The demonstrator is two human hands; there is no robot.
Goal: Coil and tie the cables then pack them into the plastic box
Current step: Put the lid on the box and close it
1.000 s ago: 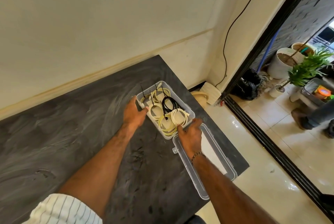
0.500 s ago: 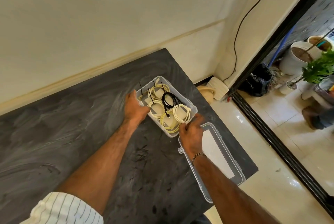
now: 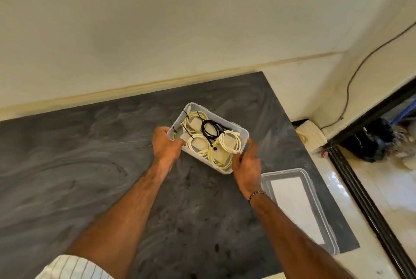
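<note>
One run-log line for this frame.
coiled cables in plastic box | left hand holds box | right hand blurred | lid off

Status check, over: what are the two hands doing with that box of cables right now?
Left hand grips plastic box at its near-left rim. Right hand open, blurred, beside the box's near-right corner. Coiled cables tied and inside. Lid off, lying right; nothing blocking.

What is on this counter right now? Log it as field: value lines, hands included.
surface: dark grey counter
plastic box: open, on the counter
contents: coiled cream cables, one coiled black cable, black zip ties
lid: off, lying right of the box at the counter edge
left hand: grips the box's left rim
right hand: blurred at the box's near right corner; grip unclear
</note>
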